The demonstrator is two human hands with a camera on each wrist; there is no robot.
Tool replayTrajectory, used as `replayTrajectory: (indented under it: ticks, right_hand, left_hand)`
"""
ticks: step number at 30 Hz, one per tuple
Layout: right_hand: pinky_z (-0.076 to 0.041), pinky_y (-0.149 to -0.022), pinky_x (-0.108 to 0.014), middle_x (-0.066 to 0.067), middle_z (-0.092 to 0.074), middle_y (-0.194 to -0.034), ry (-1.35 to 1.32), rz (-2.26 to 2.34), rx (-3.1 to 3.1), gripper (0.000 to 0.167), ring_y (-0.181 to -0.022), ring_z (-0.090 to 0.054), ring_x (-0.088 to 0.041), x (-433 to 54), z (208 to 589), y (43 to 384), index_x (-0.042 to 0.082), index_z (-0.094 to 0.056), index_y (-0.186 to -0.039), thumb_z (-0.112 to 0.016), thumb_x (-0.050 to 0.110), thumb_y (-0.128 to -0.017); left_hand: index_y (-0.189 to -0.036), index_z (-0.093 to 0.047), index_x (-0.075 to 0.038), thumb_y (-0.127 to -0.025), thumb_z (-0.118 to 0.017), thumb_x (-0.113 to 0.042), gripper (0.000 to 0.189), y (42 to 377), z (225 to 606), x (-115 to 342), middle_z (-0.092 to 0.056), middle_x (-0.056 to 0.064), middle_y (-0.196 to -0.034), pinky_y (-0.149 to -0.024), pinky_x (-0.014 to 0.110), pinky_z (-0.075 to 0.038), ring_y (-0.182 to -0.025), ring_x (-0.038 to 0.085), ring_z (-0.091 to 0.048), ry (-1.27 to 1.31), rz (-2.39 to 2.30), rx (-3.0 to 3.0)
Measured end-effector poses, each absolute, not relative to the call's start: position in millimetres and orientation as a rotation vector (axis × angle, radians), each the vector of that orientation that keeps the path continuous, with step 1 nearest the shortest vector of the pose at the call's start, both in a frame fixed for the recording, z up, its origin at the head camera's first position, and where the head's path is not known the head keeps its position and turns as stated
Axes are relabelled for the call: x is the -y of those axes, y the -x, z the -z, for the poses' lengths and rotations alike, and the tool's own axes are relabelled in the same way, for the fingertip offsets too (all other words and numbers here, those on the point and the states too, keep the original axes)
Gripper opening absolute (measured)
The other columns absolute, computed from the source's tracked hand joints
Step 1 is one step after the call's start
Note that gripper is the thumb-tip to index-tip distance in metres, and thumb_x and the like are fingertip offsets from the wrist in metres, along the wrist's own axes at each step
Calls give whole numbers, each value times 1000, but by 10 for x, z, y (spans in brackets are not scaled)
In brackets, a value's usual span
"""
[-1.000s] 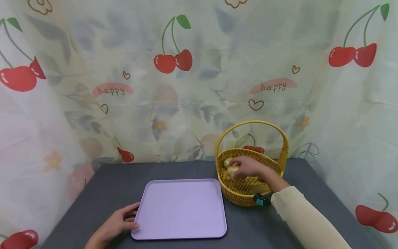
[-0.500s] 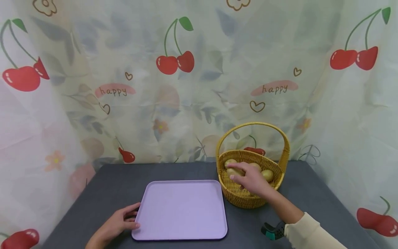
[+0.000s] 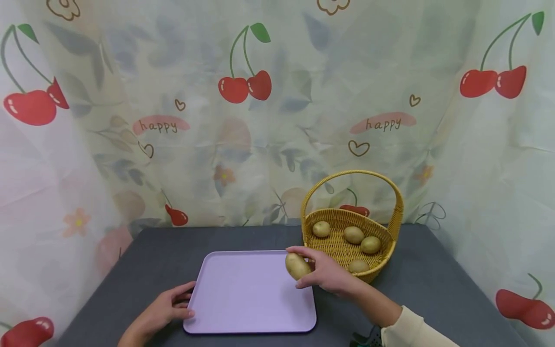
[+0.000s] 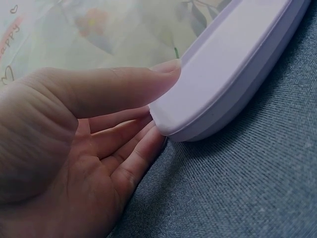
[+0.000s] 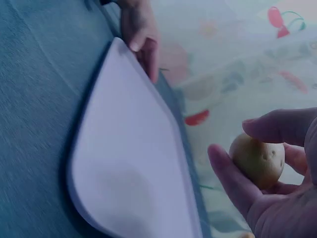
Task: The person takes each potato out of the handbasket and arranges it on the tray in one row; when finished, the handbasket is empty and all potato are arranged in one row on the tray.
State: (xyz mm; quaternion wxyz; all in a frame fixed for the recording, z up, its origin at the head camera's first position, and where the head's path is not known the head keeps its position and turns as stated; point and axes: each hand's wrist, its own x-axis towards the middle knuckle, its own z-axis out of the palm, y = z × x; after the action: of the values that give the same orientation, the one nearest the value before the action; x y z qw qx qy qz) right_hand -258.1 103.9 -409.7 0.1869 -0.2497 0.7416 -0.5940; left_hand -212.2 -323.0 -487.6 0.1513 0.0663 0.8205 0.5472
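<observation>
My right hand (image 3: 327, 272) holds a potato (image 3: 297, 266) between thumb and fingers, above the right part of a lilac tray (image 3: 251, 294). In the right wrist view the potato (image 5: 257, 159) shows small dark eyes on its skin. At the tray's left edge, my left hand (image 3: 162, 311) grips the rim. The left wrist view shows that thumb on top of the tray (image 4: 218, 69) and the fingers against its outer side, their tips partly hidden. Several more potatoes (image 3: 353, 235) lie in a yellow woven basket (image 3: 334, 216) with a tall handle.
The basket stands at the tray's back right corner, close to it. A dark grey cloth (image 3: 173, 246) covers the table. Behind it and on both sides hangs a curtain (image 3: 277, 120) printed with cherries. A dark band (image 3: 366, 337) sits near my right sleeve.
My right hand has taken a potato out of the basket and moved left and nearer, over the tray's right part. The left hand has stayed at the tray's edge.
</observation>
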Motion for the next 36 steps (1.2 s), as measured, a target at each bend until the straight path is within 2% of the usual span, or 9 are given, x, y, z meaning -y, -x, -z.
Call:
replayTrajectory:
  ticks: [3,6,10,14,20,25,28,33,36]
  right_hand:
    - [-52,-75,-35,-17,-44,-136,767,1637,-2079,76,-110,-55,-33,-909,4168,2567,12,-48,-143,-76,-6,-74]
    - [-51,-75,-32,-15,-42,-141,823,1589,-2111,76,-114,-55,-32,-777,4243,2566,11,-49,-143,-77,-5,-74]
    - [-50,-74,-29,-11,-53,-129,887,1511,-2187,73,-100,-61,-23,-592,4373,2598,9,-53,-139,-79,-3,-71]
    - [-47,-76,-27,-5,-63,-115,935,1407,-2349,70,-89,-60,-15,-373,4478,2641,8,-59,-132,-84,3,-67]
    - [-47,-73,-26,-4,-64,-106,862,1408,-2420,68,-85,-61,-16,-14,4572,2696,5,-60,-128,-87,5,-66]
    - [-47,-69,-24,0,-63,-100,813,1388,-2520,67,-81,-59,-11,230,4682,2713,2,-61,-125,-89,11,-65]
    - [-46,-71,-23,0,-64,-99,818,1375,-2589,65,-84,-58,-10,382,4737,2725,1,-63,-122,-89,15,-64]
    - [-44,-75,-23,-2,-63,-98,827,1366,-2671,63,-91,-59,-17,692,4784,2753,2,-64,-118,-90,22,-64]
    - [-44,-76,-23,-1,-61,-97,810,1362,-2698,62,-89,-58,-15,856,4812,2750,3,-65,-116,-90,25,-64]
  left_hand:
    - [-144,-30,15,-87,-73,-12,76,2121,4886,3230,-50,31,-132,-92,44,-47,-115,35,-54,-186,-1578,-2353]
    - [-144,-30,15,-87,-73,-12,76,2118,4890,3235,-50,32,-131,-92,45,-47,-114,36,-54,-198,-1583,-2353]
    - [-144,-28,16,-86,-73,-11,77,2120,4894,3243,-50,33,-131,-92,46,-47,-114,37,-55,-216,-1594,-2342]
    - [-144,-27,17,-86,-73,-8,78,2122,4899,3258,-47,35,-132,-92,43,-48,-114,38,-55,-247,-1619,-2321]
    - [-143,-24,18,-82,-73,-2,81,2112,4914,3268,-46,35,-132,-87,32,-49,-114,38,-54,-308,-1658,-2277]
    - [-140,-32,19,-78,-74,2,77,2108,4945,3253,-48,31,-129,-84,28,-49,-110,34,-54,-344,-1639,-2323]
    - [-138,-34,20,-77,-74,4,74,2085,4942,3266,-47,31,-127,-82,27,-49,-107,30,-54,-377,-1629,-2341]
    - [-139,-32,19,-79,-73,2,75,2061,4888,3309,-48,30,-125,-82,25,-49,-106,28,-55,-419,-1601,-2347]
    - [-140,-32,19,-79,-74,1,76,2072,4876,3307,-47,31,-127,-82,24,-49,-106,26,-54,-420,-1586,-2346]
